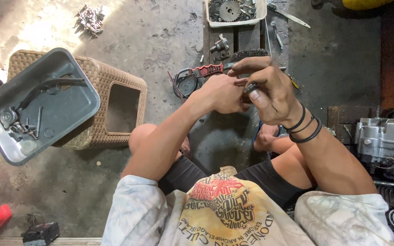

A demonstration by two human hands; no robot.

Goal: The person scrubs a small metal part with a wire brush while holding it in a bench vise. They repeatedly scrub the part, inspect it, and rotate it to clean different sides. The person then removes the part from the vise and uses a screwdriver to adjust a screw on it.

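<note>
My left hand [222, 93] and my right hand [270, 89] meet in front of me, above my knees. Between the fingers of both hands sits a small dark metal part [251, 87], ring-shaped as far as I can tell. My right wrist wears dark bands [304, 127]. Just beyond my hands, pliers with red and black handles [206, 69] lie on the floor beside a black wire loop [185, 84].
A grey tray [64, 107] holding a black lever and small parts rests on a woven brown stool [115, 82] at left. A white tub of gears [235, 20] sits at top. Loose bolts [90, 18] lie top left. A silver engine block [386, 136] stands at right.
</note>
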